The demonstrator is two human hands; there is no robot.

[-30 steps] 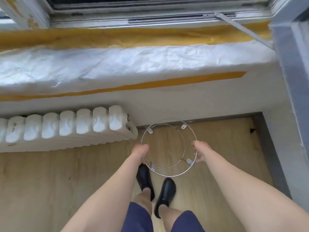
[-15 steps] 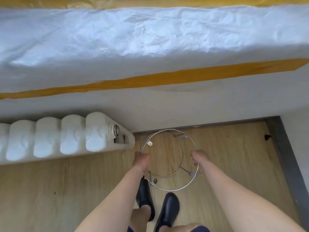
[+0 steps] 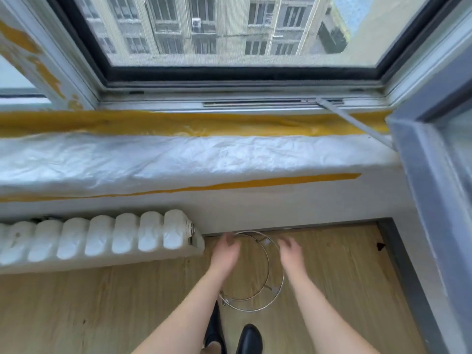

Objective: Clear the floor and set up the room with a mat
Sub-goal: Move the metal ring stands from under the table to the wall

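The radiator (image 3: 102,238) lines the floor's far edge. The left hand (image 3: 226,254) reaches the wire ring frame (image 3: 265,241) at its upper-left rim; blur hides its grip. The frame is just right of the radiator, near the wall. The right hand (image 3: 291,254) is over the right rim, grip apart.

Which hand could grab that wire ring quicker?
Left, narrowly: the left hand reaches the far rim of the ring, while the right hand looks open over its side. Blur makes it close.

Bare forearms (image 3: 189,302), bare hands (image 3: 226,254), glossy black closed-toe shoes (image 3: 251,338)
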